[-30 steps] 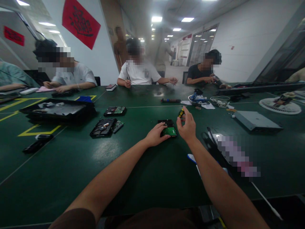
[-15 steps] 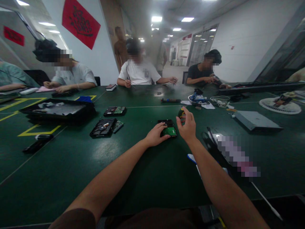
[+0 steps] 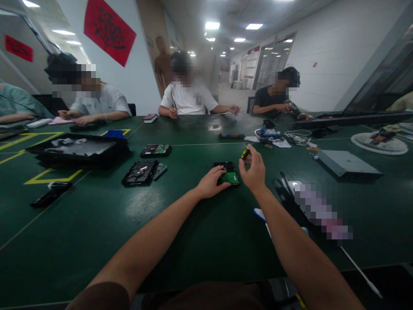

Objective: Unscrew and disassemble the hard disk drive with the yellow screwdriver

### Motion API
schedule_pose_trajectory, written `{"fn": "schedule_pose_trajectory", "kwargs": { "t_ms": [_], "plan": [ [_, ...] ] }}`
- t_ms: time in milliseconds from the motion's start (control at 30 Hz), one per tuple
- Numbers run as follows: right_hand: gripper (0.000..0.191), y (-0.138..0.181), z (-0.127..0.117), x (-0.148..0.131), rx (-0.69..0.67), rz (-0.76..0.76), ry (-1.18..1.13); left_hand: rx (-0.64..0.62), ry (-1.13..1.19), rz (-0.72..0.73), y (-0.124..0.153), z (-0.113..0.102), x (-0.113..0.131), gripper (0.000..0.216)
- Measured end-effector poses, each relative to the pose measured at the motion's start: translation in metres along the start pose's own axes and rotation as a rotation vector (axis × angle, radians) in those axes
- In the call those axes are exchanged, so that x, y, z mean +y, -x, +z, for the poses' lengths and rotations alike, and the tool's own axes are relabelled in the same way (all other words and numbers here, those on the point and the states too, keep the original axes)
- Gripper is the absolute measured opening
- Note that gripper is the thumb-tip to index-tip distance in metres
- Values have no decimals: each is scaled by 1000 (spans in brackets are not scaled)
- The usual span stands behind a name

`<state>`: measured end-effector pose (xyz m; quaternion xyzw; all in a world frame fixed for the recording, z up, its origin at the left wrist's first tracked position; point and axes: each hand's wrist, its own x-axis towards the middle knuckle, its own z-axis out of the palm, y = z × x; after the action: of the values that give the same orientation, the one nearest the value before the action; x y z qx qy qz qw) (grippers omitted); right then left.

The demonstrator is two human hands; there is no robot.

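Note:
A black hard drive (image 3: 227, 172) with a green circuit board on top lies on the green table (image 3: 180, 224) in front of me. My left hand (image 3: 210, 182) rests on its left edge, fingers curled against it, holding it steady. My right hand (image 3: 254, 171) hovers just right of the drive, fingers pinched round a yellow-and-black screwdriver handle (image 3: 245, 152) that stands upright over the drive's far right corner.
More opened drives (image 3: 142, 171) and a black tray (image 3: 77, 148) lie to the left. A grey flat box (image 3: 346, 163), cables and a bowl of parts (image 3: 266, 134) sit at right. Several people sit along the far edge. Dark tools (image 3: 284, 189) lie by my right forearm.
My right hand shifted slightly round the screwdriver handle, dipping and coming back up. The left hand and the drive stayed still.

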<state>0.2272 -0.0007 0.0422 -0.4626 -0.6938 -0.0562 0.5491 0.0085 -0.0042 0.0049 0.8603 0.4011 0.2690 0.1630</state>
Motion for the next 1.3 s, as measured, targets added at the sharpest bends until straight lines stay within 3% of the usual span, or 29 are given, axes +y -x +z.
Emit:
{"fn": "schedule_pose_trajectory", "kwargs": {
  "t_ms": [1300],
  "plan": [
    [63, 0, -1, -4, -7, 6, 28, -11, 17, -15, 0, 0, -2, 64]
  ]
}}
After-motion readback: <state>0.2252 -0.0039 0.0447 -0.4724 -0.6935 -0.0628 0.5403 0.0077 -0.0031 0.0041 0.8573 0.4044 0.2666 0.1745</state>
